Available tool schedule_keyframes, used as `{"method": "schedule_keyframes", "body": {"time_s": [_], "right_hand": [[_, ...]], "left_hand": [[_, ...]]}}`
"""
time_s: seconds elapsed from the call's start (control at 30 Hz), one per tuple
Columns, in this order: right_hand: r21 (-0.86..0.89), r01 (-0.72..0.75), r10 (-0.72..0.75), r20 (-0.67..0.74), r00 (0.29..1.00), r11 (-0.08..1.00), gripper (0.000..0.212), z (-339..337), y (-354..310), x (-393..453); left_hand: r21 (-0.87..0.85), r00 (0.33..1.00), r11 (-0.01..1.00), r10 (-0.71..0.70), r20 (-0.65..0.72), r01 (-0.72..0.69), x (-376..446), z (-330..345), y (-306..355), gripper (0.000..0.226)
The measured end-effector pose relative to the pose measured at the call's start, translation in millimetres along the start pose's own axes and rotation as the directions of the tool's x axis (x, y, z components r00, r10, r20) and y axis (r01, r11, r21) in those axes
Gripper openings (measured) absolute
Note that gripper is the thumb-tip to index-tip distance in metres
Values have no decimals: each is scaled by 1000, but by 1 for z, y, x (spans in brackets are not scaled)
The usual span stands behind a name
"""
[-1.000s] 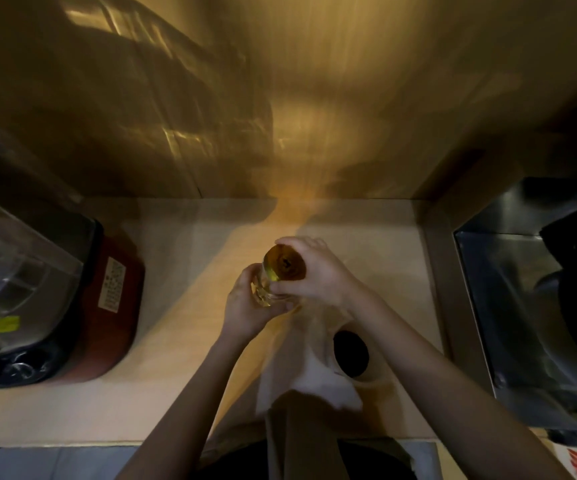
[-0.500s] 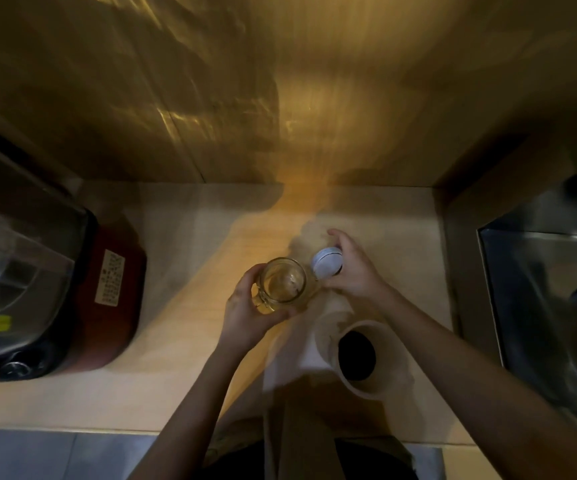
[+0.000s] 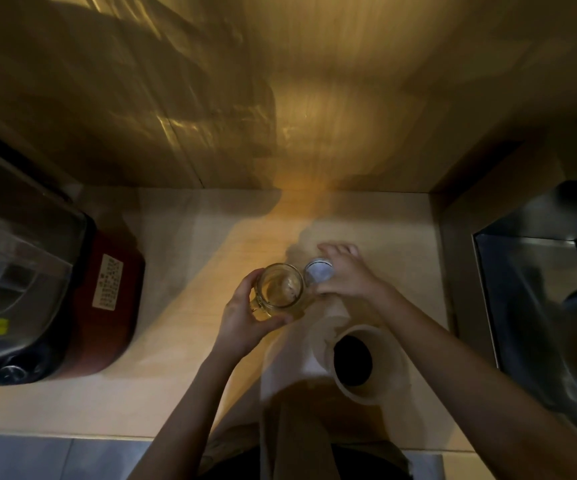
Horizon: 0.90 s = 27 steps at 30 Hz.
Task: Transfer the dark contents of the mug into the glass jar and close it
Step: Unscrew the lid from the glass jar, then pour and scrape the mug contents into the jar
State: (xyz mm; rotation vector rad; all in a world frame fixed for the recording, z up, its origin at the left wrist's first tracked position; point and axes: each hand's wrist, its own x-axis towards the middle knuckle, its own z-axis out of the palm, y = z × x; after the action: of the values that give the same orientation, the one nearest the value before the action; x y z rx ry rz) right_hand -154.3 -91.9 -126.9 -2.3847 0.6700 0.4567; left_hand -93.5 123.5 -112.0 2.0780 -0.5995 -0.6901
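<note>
An open glass jar stands on the light wooden counter, its mouth uncovered and only a few dark specks inside. My left hand wraps around its left side. Just right of the jar, my right hand holds the jar's lid, with its pale underside turned up. A pale mug with dark contents sits on the counter nearer to me, below my right forearm, on a white cloth or paper.
A red and black appliance with a clear lid fills the counter's left end. A steel sink with a dark object in it lies at the right. A wooden wall backs the counter.
My right hand has taken the lid off the jar and carried it to the right. The jar's mouth is now uncovered. My left hand has stayed on the jar.
</note>
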Motion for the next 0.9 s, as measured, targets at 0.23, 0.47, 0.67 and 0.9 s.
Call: {"method": "schedule_keyframes", "body": {"time_s": [0.23, 0.47, 0.67, 0.9], "right_hand": [[456, -110, 116, 15, 993, 883, 46, -44, -26, -39], [665, 17, 144, -187, 972, 747, 16, -45, -32, -107], [821, 71, 408, -354, 841, 567, 12, -8, -10, -158], [840, -9, 507, -319, 801, 542, 12, 48, 13, -189]], "left_hand": [[65, 998, 997, 49, 25, -50, -2, -2, 6, 87], [76, 999, 996, 48, 19, -50, -2, 0, 6, 84], [97, 999, 995, 28, 23, -30, -1, 3, 3, 86], [33, 1000, 999, 18, -4, -18, -7, 6, 0, 85]]}}
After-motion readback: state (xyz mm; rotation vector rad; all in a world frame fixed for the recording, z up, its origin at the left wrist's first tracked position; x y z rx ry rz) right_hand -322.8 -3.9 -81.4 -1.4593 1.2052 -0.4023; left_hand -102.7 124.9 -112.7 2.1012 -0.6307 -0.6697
